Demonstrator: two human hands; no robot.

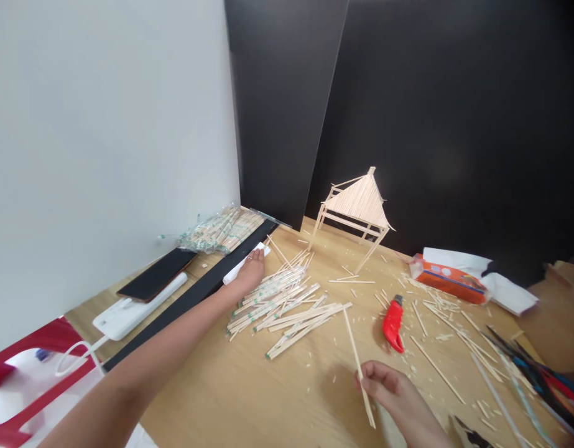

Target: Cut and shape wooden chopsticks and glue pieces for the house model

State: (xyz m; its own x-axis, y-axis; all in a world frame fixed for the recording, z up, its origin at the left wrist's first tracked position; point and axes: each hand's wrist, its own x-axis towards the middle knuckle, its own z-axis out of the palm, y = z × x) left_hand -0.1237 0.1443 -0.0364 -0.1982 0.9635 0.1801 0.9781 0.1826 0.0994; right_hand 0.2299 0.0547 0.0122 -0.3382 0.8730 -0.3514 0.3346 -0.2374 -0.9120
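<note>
My left hand (pixel 252 271) reaches to the back left, with its fingers over a white strip-shaped object (pixel 234 272) beside the black rail. Whether it grips that object is unclear. Between thumb and fingers, my right hand (pixel 384 386) pinches a thin wooden stick (pixel 352 341), held at a slant above the table. A pile of wooden sticks (pixel 287 305), some in clear wrappers with green ends, lies between the hands. Behind it stands a small stick-built structure (pixel 359 202) with a sloped roof on legs.
A red cutter (pixel 393 325) lies right of centre among scattered stick pieces. Farther right are an orange tissue box (pixel 448 280), pliers-like tools (pixel 543 373) and brown paper. At left lie a phone (pixel 156 274), a white power strip (pixel 140 308) and bagged sticks (pixel 221 230).
</note>
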